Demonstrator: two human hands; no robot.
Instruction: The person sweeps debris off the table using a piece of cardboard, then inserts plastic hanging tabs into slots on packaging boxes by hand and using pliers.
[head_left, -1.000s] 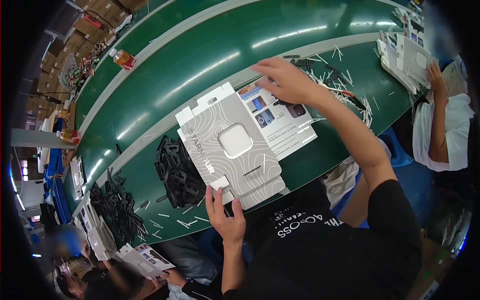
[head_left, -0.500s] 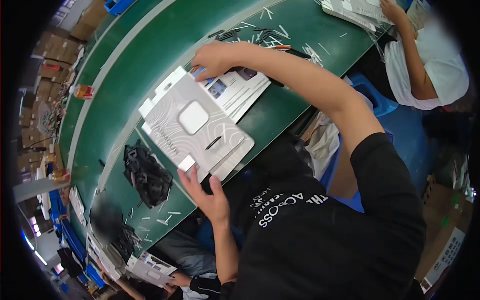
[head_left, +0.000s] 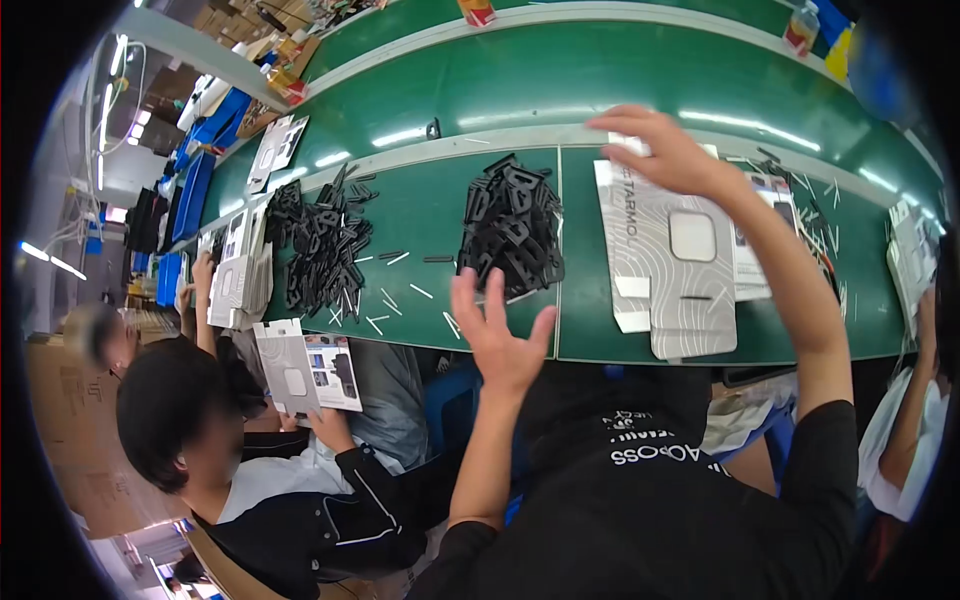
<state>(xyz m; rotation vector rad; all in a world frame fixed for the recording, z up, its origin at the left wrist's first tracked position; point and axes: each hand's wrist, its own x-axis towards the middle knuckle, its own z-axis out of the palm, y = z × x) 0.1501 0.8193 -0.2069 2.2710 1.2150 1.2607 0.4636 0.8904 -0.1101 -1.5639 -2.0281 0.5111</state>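
My left hand (head_left: 505, 345), fingers spread and holding nothing, is at the near edge of a pile of black plastic pieces (head_left: 515, 225). Whether its fingertips touch the pile, I cannot tell. A flat grey printed cardboard box blank (head_left: 640, 235), with wavy lines and a pale rounded square, lies on the green table (head_left: 590, 330). A small black strip (head_left: 697, 297) rests on its lower part. Over the blank's far end is my right hand (head_left: 665, 150), its fingers stretched out with nothing visible in them. Partly under the blank, another printed card (head_left: 765, 250) shows at its right.
To the left lies a larger heap of black pieces (head_left: 320, 245), with scattered white strips around it. A co-worker (head_left: 290, 480) there holds a printed blank (head_left: 305, 370). Another person's arm (head_left: 905, 420) is at far right. A raised ledge (head_left: 430, 150) runs along the back.
The view has swung left. My left hand has moved from the blank's near edge to the black pile. My right hand's fingers, bent over the cards before, are now stretched out.
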